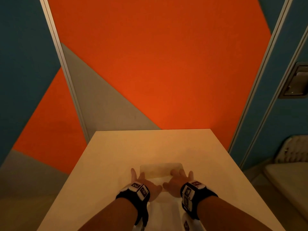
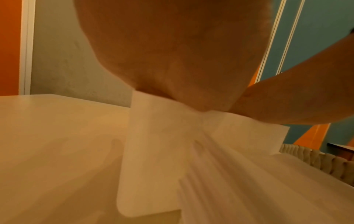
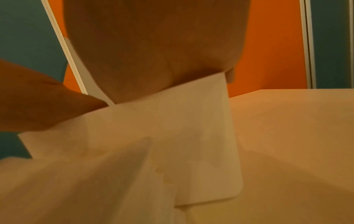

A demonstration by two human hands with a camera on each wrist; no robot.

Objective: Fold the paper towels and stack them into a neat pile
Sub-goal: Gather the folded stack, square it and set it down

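A paper towel (image 1: 160, 170) is held at the near middle of the pale bench (image 1: 103, 157), its far part lying flat and a folded flap lifted toward the person. The left edge is pinched by the left hand (image 1: 143, 182), the right edge by the right hand (image 1: 177, 180); in the head view the outer fingers (image 1: 133, 172) are seen spread. In both wrist views the towel hangs from the grip, blurred lower down. Behind the bench an orange, grey and teal wall (image 1: 158, 64) is seen.

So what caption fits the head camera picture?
Both hands, left hand and right hand, hold a paper towel above the table.
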